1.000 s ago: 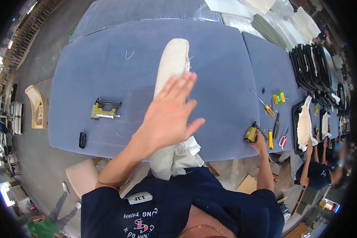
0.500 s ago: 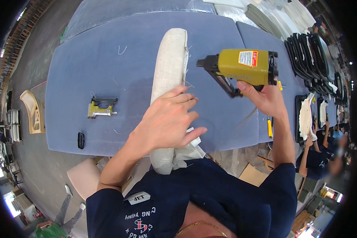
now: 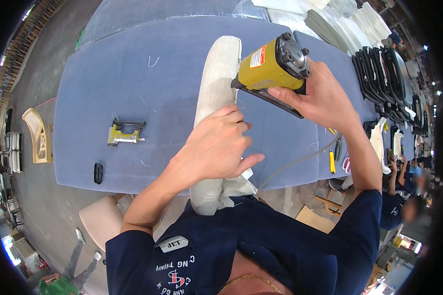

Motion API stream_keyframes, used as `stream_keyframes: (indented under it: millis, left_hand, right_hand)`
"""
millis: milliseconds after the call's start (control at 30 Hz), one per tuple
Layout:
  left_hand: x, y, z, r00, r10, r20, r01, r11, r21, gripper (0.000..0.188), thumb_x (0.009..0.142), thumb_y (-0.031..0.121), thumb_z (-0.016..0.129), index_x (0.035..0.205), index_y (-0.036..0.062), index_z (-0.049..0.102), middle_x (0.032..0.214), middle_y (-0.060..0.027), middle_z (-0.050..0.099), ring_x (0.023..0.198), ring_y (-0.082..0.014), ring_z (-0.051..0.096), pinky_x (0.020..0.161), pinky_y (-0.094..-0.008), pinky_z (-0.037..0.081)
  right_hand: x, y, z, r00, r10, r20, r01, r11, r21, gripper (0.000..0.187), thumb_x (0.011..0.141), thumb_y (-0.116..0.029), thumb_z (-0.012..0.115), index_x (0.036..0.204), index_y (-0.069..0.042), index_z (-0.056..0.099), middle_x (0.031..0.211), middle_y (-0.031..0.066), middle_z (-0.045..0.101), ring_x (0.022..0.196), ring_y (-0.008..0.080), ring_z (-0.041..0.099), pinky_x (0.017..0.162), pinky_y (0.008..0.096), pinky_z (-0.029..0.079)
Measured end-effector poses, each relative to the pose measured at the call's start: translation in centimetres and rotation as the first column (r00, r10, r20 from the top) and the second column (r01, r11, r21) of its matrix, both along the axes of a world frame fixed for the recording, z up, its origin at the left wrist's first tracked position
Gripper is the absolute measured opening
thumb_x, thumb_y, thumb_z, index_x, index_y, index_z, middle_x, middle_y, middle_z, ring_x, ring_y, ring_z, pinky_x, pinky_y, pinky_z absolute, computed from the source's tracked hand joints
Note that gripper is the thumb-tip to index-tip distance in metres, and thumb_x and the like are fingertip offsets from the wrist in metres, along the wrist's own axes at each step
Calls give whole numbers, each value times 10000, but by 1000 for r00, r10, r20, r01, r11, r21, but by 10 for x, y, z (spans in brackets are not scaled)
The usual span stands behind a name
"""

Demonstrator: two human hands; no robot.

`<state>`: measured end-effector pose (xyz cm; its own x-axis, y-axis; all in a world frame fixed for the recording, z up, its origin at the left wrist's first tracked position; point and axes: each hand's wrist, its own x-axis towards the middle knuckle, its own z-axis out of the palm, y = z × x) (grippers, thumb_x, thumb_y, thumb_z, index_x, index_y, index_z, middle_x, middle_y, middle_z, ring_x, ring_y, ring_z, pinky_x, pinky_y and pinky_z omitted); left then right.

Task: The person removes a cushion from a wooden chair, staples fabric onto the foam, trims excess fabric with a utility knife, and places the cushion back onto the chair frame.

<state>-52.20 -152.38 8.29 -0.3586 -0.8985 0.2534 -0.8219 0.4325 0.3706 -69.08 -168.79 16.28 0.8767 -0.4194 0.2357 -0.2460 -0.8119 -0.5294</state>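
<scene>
A long padded piece covered in pale beige fabric lies from the table toward my body, its near end against my shirt. Across its middle rests my left hand, fingers curled over the right edge, thumb stretched out to the right. My right hand is wrapped round the handle of an olive-yellow and black pneumatic staple gun. The gun's black nose meets the right edge of the padded piece, beyond my left fingers; whether it presses on the fabric I cannot tell.
A smaller staple gun and a black object lie on the blue-covered table. An air hose curves at right, near a yellow-handled tool. Black padded frames stand far right. Another person works there.
My right hand has swung the staple gun left and tilted it, bringing its nose to the padded piece's edge. The padded piece and my left hand sit slightly further right in view.
</scene>
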Motion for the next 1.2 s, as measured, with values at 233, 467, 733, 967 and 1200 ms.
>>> stream_keyframes:
  millis: [233, 467, 733, 967, 1200]
  left_hand:
    - [-3, -5, -1, 997, -9, -73, 7, 1000, -23, 332, 869, 360, 729, 744, 57, 775, 1033, -99, 761, 989, -259, 663, 1016, -384, 469]
    - [59, -63, -26, 552, 273, -788, -474, 880, -27, 384, 935, 280, 708, 1234, 40, 701, 1278, -98, 692, 1176, -228, 637, 1078, -371, 448]
    - [116, -104, -13, 353, 337, -873, 22, 930, 368, 449, 880, 217, 708, 1291, 42, 664, 1256, -88, 698, 1079, -186, 669, 1002, -347, 519]
    - [41, -8, 8, 408, 150, -900, 83, 976, 201, 375, 915, 230, 696, 1226, 22, 661, 1276, -112, 674, 1148, -196, 637, 1024, -348, 496]
    - [-13, 62, 30, 593, 46, -804, 26, 997, 76, 280, 1001, 192, 617, 1216, 14, 648, 1203, -95, 667, 1148, -214, 613, 1032, -375, 455]
  right_hand:
    - [-1, -14, -9, 997, 71, 6, -70, 986, -150, 441, 914, -301, 774, 1143, 33, 601, 742, 211, 661, 660, 416, 617, 611, 464, 464]
    - [-50, -19, -57, 993, -99, 65, 85, 977, 194, 447, 895, -285, 783, 1193, 9, 626, 891, 196, 725, 773, 375, 684, 721, 428, 537]
    - [-155, 22, -321, 783, -529, -328, 529, 843, -98, 501, 827, -191, 794, 1287, -118, 610, 1343, 144, 535, 895, 416, 703, 769, 512, 584]
    - [-124, 79, -316, 892, -430, -135, 446, 887, 120, 556, 874, -224, 766, 1379, -82, 583, 1456, 210, 487, 1313, 404, 534, 1048, 517, 482]
    - [-16, 98, -105, 726, 30, 687, -378, 852, 362, 656, 915, -319, 728, 1458, -21, 511, 1432, 178, 555, 1351, 375, 508, 1161, 458, 351]
